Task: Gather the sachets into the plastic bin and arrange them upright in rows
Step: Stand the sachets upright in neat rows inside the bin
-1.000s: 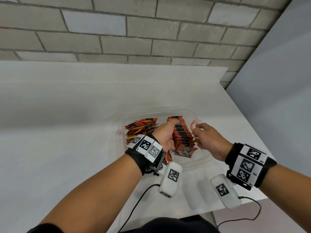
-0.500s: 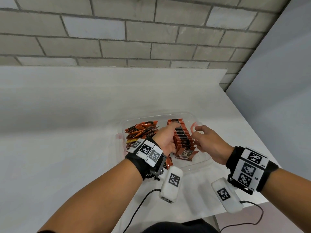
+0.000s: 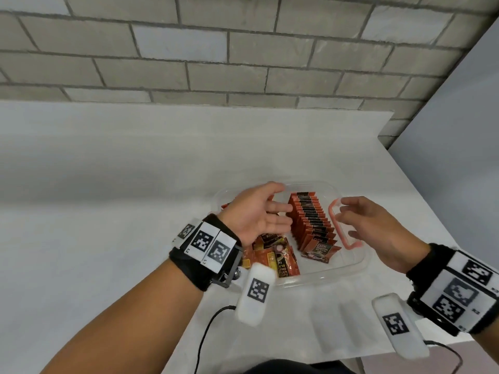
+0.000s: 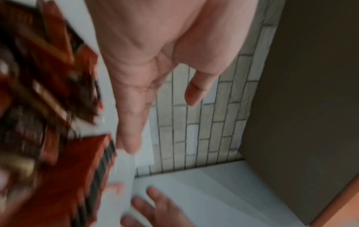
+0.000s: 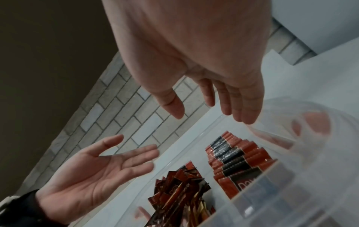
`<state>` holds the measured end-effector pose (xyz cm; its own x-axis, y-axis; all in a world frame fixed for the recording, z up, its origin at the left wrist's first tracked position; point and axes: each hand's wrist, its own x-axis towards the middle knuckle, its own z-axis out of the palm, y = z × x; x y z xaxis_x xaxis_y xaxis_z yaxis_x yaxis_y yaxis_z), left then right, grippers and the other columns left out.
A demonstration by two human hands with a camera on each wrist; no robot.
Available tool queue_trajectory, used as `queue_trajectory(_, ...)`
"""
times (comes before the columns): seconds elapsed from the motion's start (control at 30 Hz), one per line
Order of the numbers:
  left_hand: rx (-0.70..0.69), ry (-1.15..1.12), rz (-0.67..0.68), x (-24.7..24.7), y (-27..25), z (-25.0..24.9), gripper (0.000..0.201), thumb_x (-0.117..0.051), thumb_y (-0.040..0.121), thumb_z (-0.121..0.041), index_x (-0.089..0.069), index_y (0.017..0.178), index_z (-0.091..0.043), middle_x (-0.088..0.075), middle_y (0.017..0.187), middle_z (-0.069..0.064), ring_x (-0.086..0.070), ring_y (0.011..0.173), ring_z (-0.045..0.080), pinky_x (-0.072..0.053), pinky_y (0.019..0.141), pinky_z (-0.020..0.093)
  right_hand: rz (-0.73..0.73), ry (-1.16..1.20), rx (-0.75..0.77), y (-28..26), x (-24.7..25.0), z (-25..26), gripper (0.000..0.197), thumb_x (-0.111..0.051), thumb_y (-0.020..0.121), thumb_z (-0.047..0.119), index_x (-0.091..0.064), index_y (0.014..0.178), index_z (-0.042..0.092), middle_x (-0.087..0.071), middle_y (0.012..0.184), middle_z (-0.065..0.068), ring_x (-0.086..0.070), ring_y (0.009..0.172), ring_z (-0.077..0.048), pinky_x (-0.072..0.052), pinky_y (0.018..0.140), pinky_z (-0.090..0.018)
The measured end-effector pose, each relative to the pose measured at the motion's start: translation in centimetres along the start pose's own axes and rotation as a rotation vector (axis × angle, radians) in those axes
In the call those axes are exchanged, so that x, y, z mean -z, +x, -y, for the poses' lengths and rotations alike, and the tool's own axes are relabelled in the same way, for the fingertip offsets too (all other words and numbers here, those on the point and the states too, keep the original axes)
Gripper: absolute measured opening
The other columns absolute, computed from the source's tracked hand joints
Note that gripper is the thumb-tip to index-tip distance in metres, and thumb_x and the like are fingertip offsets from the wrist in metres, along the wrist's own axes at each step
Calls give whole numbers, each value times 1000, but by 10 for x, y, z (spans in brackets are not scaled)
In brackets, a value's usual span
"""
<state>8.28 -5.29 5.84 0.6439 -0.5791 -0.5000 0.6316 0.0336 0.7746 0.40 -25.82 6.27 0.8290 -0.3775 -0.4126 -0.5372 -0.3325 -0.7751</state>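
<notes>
A clear plastic bin [image 3: 348, 265] sits on the white table. Inside it, a tidy row of orange-and-black sachets [image 3: 310, 220] stands upright on the right side [image 5: 239, 161]. A loose heap of sachets [image 3: 272, 255] lies in the bin's left part [image 5: 178, 193], partly hidden by my left wrist. My left hand [image 3: 259, 214] hovers above the bin, palm turned toward the row, fingers straight and empty [image 5: 93, 173]. My right hand [image 3: 367, 225] hovers over the bin's right rim by its pink handle [image 3: 340, 228], fingers relaxed and holding nothing [image 5: 209, 104].
The white table [image 3: 108, 211] stretches left and back to a grey brick wall [image 3: 243, 49]. The table's right edge [image 3: 421, 190] runs close beside the bin, with a grey panel beyond. Cables hang off the near table edge below my wrists.
My left hand has lifted off the upright row and turned its palm open. My right hand has drawn back and spread its fingers above the pink handle. The view has tilted down.
</notes>
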Motion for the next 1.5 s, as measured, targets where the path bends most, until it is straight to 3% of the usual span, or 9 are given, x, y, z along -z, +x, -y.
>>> queue_trajectory(0.07,-94,51,-72,27,-16,-9,32,-48,98,-31,-51,126,-16,-67,112,20,-69,90,35,-60,69,36,-7,-50,36,-5,-2,4,32,-60,90,19,-53,121,22,-58,109,4,-60,95,-14,-49,90,-40)
queue_trajectory(0.17,-198,179,-273,70,-34,-19,26,-54,95,-33,-61,116,-19,-71,97,14,-65,65,21,-49,46,25,116,-143,65,-12,-15,12,22,-61,89,16,-59,110,18,-62,94,1,-59,73,-10,-48,65,-24)
queue_trajectory(0.3,-122,339,-413,110,-33,-2,19,-59,92,-34,-64,110,-28,-68,100,8,-62,71,18,-48,58,28,253,-422,60,-13,-44,19,23,-68,85,21,-62,106,14,-68,88,0,-63,80,-11,-48,67,-21)
queue_trajectory(0.43,-63,299,-323,114,-27,24,30,-66,88,-30,-59,117,-33,-68,103,7,-65,72,19,-56,65,33,309,-616,60,-9,-73,21,40,-70,83,30,-62,106,-2,-63,82,-12,-56,69,-18,-50,69,-36)
queue_trajectory(0.57,-123,218,-296,115,-23,36,44,-70,86,-19,-54,125,-31,-68,108,14,-64,65,18,-54,58,30,334,-657,29,-5,-86,23,31,-70,83,29,-58,106,12,-63,88,-5,-57,74,-14,-52,69,-34)
queue_trajectory(0.73,-148,189,-284,120,-19,38,46,-68,87,-13,-53,129,-26,-67,107,17,-65,65,16,-55,60,30,374,-560,-41,-2,-101,24,44,-73,81,28,-49,114,11,-62,98,-7,-64,84,-21,-57,74,-39)
queue_trajectory(1.0,-156,215,-252,125,-18,39,46,-69,87,-18,-53,128,-30,-69,104,13,-66,67,13,-55,57,31,459,-791,68,2,-114,23,70,-70,83,35,-38,140,11,-54,123,-6,-52,67,-6,-42,50,-16)
queue_trajectory(1.27,-168,236,-244,127,-17,40,44,-69,86,-20,-53,126,-31,-69,92,4,-66,62,8,-57,61,32,473,-666,79,8,-109,19,50,-73,81,19,-52,127,21,-47,121,0,-47,68,-4,-36,50,-14)
queue_trajectory(1.5,-165,261,-245,130,-16,40,44,-69,86,-21,-53,126,-33,-70,103,8,-66,68,12,-55,62,32,405,-509,69,5,-83,20,37,-71,81,13,-56,110,29,-45,122,4,-51,75,-7,-44,51,-15)
